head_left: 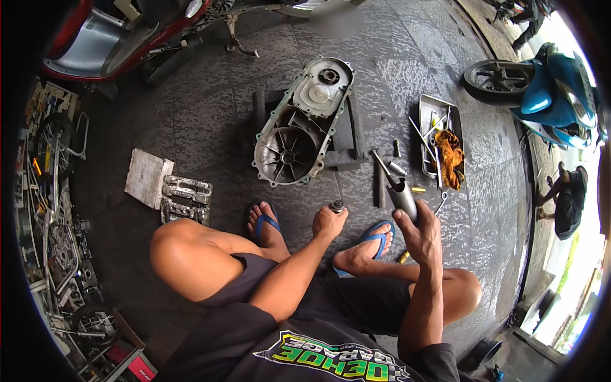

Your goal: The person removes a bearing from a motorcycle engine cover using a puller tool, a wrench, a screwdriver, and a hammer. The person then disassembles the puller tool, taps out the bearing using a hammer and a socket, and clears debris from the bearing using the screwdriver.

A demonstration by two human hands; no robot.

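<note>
By the left hand, closed like a fist, a round-ended metal part is gripped, while a grey metal tube is clamped between thumb and fingers of the right hand, well apart from the left. Beyond both hands, a large metal casing is supported on a dark stand, near the tool tray.

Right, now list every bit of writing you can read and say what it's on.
"DEHOE": large green letters, upside down in this view, on the dark shirt; the first letter could be an O.
"GARAGE": pale letters, also upside down, same shirt print.
Small line beside "GARAGE": too small to read.
Pale marking on the red motorbike: too small to read.
White lettering on the red item at lower left: too blurred to read.
</note>
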